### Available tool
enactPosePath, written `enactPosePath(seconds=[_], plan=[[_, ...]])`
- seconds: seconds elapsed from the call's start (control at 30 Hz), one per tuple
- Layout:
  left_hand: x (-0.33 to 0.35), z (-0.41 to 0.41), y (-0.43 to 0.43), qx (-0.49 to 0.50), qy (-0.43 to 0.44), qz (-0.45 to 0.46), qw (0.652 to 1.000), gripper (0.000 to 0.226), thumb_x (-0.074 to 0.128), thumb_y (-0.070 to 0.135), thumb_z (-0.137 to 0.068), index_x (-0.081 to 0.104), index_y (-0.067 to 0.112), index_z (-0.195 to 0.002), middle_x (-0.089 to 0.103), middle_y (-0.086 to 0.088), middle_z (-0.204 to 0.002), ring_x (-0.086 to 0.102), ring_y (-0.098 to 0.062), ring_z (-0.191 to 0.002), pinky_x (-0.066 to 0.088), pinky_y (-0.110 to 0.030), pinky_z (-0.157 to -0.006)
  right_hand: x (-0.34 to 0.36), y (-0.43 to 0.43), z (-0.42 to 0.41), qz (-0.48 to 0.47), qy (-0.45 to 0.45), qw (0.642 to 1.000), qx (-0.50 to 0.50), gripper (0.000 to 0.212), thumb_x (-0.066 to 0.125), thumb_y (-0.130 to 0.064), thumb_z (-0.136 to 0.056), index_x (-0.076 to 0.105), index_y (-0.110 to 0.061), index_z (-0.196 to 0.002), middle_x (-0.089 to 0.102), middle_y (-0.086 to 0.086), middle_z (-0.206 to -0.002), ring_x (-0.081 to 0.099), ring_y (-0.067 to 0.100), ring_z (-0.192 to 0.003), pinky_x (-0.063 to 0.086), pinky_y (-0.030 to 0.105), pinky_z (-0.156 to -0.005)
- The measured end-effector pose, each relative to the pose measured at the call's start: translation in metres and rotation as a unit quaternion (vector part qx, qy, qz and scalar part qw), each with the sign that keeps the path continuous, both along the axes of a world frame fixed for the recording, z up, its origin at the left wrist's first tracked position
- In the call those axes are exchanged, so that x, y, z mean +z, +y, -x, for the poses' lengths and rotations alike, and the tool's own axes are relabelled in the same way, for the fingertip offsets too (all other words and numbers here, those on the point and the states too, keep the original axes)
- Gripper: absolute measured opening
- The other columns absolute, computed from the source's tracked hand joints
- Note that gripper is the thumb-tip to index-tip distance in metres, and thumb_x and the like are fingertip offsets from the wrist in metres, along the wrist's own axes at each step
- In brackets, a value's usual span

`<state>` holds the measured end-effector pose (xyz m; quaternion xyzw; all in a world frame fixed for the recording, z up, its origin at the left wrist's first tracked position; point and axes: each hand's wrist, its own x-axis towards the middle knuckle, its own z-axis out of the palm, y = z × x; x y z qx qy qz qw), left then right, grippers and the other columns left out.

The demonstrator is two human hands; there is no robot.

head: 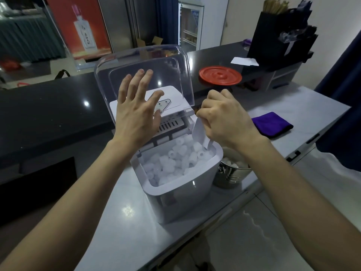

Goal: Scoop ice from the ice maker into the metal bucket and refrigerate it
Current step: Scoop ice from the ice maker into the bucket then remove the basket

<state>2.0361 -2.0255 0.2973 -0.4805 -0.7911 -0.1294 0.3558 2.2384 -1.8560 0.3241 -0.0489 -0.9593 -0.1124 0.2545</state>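
right hand digs the scoop into the ice, left hand open by the raised lid

our right hand (pixel 224 122) is curled tight round the handle of the white plastic scoop (pixel 199 132), whose tip is sunk in the hollow white ice pieces (pixel 175 161) at the right rear of the white ice maker (pixel 185 194) in mid-frame. our left hand (pixel 136 112) is flat and spread, holding nothing, before the raised clear plastic lid (pixel 175 61); we cannot tell if it touches. the shiny metal bucket (pixel 228 178) stands just right of the machine, under our right wrist, with some ice in it. we judge an overfull scoop could shed pieces onto the pale grey counter (pixel 136 222), and an unsupported lid could drop on the scoop. a folded purple cloth (pixel 272 124) right of centre and a round red lid (pixel 220 75) above it lie apart from the path.
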Motion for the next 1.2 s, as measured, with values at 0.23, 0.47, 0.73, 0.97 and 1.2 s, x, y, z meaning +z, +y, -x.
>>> enactPosePath(seconds=[0.23,0.47,0.73,0.97,1.2], plan=[[-0.002,0.002,0.003,0.005,0.007,-0.005,1.0,0.049,0.076,0.032,-0.094,0.066,0.019,-0.14,0.026,-0.016,-0.175,0.018,-0.037,-0.165,0.009,-0.056,-0.134,0.004,-0.004,-0.001,-0.004,-0.035,0.999,0.01,0.027,0.056,-0.013,-0.093,0.082,-0.013,-0.095,0.071,-0.001,-0.087,0.052,0.024,-0.098,0.038,0.038,-0.089],[-0.005,-0.002,0.01,0.011,0.003,-0.02,1.0,0.047,0.077,0.032,-0.093,0.066,0.019,-0.137,0.027,-0.016,-0.173,0.017,-0.038,-0.164,0.008,-0.057,-0.133,-0.005,-0.012,-0.002,0.006,-0.024,0.999,0.047,0.013,0.065,-0.004,-0.08,0.073,-0.009,-0.071,0.064,0.003,-0.071,0.055,0.03,-0.088,0.043,0.043,-0.078],[-0.003,-0.003,0.009,0.009,-0.001,-0.015,1.0,0.049,0.078,0.032,-0.092,0.066,0.019,-0.138,0.027,-0.017,-0.173,0.017,-0.038,-0.164,0.009,-0.058,-0.133,-0.028,-0.016,0.004,0.105,-0.021,0.993,0.04,0.021,0.062,-0.011,-0.098,0.083,-0.009,-0.098,0.072,0.003,-0.089,0.055,0.028,-0.096,0.048,0.046,-0.085],[0.001,-0.006,0.005,0.014,-0.018,0.008,1.0,0.052,0.079,0.034,-0.093,0.066,0.02,-0.142,0.022,-0.017,-0.175,0.013,-0.038,-0.165,0.005,-0.057,-0.134,-0.031,-0.003,0.001,0.016,0.032,0.999,0.016,0.016,0.064,-0.005,-0.096,0.075,-0.008,-0.086,0.069,0.004,-0.084,0.053,0.028,-0.091,0.041,0.04,-0.078],[0.005,-0.008,0.001,0.02,-0.02,0.033,0.999,0.055,0.077,0.034,-0.095,0.064,0.022,-0.147,0.017,-0.016,-0.178,0.008,-0.037,-0.167,0.003,-0.057,-0.134,-0.035,-0.012,0.003,0.034,-0.015,0.999,-0.01,0.023,0.051,-0.005,-0.097,0.072,-0.008,-0.087,0.068,0.007,-0.086,0.049,0.027,-0.092,0.042,0.042,-0.082]])
